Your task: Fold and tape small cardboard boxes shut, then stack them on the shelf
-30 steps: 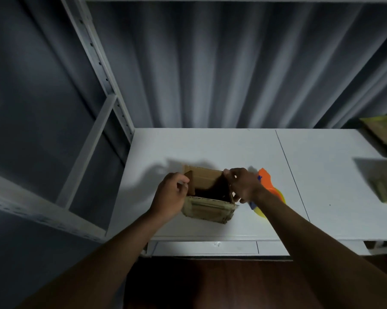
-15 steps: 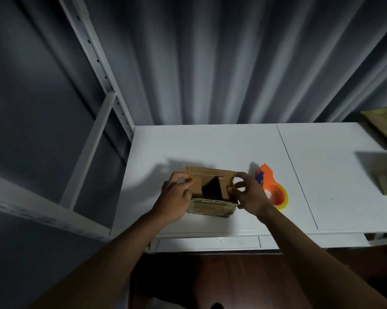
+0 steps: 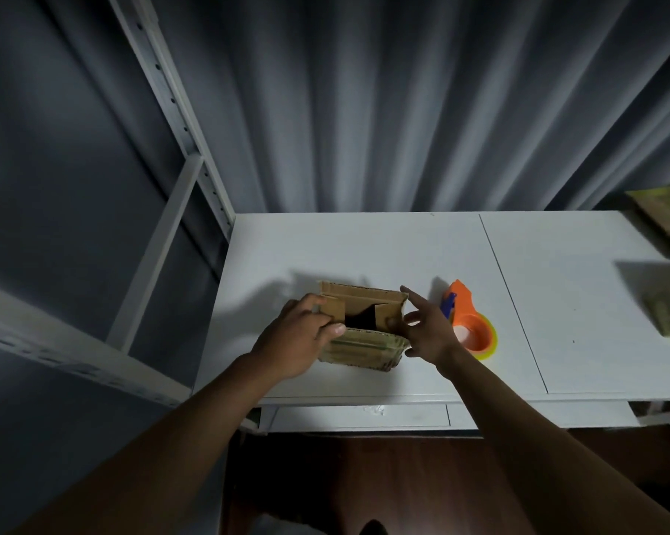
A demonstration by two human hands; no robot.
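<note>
Fingers of both hands press the box flaps.

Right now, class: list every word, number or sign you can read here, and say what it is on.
None can be read.
Cardboard box: greenish printed bands on its front, too blurred to read.
Tape dispenser: no visible lettering.

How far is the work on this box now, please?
Done: the cardboard box stands on the shelf, its near side already taped. In hand: left hand and right hand fold the side flaps inward. Left: long flaps, the tape dispenser, stacking.
</note>
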